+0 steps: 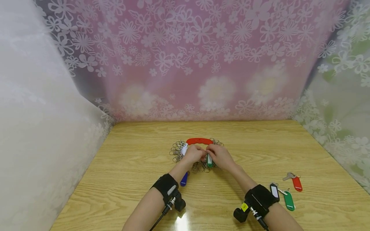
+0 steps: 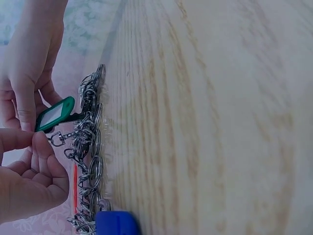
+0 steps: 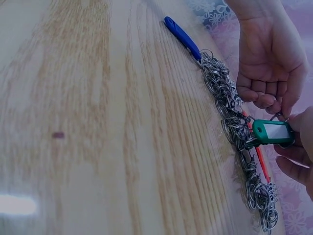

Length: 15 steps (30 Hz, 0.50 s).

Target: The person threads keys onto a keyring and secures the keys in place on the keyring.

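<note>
A ring of many metal clasps and split rings (image 2: 90, 147) with a red handle (image 1: 199, 141) lies on the table. Over it the two hands meet. The left hand (image 1: 195, 154) pinches a small metal clasp (image 2: 58, 139) between thumb and index finger. A green key tag (image 1: 209, 161) with a white label hangs at the right hand (image 1: 221, 156), whose fingers pinch its end, best seen in the right wrist view, where the tag (image 3: 273, 132) lies beside the clasps. A blue tag (image 1: 184, 179) sticks out from the ring toward the front.
On the right side of the wooden table (image 1: 138, 192) lie a red tag (image 1: 297, 184) with a key (image 1: 290, 175), a black-edged tag (image 1: 274, 190) with a white label, and a green tag (image 1: 289, 201). Floral curtains (image 1: 202, 64) stand behind and at the sides.
</note>
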Each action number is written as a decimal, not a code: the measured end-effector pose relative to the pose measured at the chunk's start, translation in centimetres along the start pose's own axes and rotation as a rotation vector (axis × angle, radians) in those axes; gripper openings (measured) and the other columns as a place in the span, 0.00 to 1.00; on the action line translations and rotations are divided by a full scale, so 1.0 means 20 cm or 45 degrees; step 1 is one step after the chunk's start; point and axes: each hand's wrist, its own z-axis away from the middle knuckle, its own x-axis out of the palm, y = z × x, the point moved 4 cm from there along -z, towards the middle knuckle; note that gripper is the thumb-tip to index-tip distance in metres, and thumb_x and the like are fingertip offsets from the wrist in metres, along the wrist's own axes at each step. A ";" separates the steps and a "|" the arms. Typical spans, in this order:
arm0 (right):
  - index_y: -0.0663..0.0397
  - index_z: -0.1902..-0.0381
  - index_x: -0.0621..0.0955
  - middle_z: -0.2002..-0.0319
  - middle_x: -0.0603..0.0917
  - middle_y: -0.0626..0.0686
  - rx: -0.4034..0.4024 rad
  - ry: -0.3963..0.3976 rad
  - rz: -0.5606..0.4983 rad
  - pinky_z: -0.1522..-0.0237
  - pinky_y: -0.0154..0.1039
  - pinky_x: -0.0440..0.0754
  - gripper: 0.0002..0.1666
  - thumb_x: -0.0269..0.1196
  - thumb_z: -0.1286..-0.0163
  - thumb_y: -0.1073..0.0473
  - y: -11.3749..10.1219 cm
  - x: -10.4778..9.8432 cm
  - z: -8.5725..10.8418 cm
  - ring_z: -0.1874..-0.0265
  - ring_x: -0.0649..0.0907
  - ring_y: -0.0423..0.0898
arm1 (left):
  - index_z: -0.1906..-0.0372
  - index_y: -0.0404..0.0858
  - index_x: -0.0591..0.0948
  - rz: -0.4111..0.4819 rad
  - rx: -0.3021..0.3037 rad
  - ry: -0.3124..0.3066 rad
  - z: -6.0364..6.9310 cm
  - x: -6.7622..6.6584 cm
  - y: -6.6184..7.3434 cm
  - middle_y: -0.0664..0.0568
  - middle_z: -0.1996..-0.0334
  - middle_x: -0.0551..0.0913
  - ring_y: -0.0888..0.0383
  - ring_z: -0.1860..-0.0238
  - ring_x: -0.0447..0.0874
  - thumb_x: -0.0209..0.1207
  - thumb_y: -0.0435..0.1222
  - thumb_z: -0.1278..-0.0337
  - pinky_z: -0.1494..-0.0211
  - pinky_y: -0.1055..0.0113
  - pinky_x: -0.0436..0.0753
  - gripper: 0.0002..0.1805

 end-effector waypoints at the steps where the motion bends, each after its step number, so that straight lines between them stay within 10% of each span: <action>1: 0.53 0.68 0.79 0.72 0.79 0.48 -0.006 -0.001 0.003 0.75 0.35 0.69 0.04 0.58 0.33 0.65 0.00 0.00 0.00 0.78 0.71 0.39 | 0.65 0.32 0.84 0.006 0.000 0.001 0.00 0.00 0.00 0.48 0.74 0.81 0.50 0.70 0.81 0.58 0.34 0.42 0.63 0.60 0.79 0.09; 15: 0.60 0.62 0.78 0.68 0.79 0.53 0.287 -0.079 -0.333 0.70 0.39 0.71 0.08 0.54 0.30 0.61 0.12 -0.02 0.02 0.74 0.73 0.44 | 0.65 0.34 0.84 -0.349 0.360 -0.086 0.03 0.04 0.06 0.55 0.76 0.78 0.62 0.80 0.67 0.56 0.34 0.40 0.75 0.70 0.67 0.08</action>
